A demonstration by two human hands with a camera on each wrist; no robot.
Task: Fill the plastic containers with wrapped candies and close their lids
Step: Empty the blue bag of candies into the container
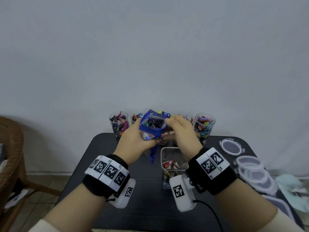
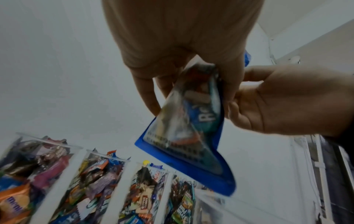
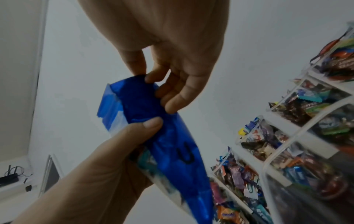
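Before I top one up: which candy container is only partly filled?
The square container nearest the person, below the right hand. Candies cover only its bottom; the containers along the wall are full to the rim.

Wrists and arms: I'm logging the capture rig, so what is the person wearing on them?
Each wrist carries a black band faced with white panels printed with black square markers. A white box with one such marker hangs under each wrist; a black cable runs from the right one. Cream sleeves cover the forearms. The hands are bare.
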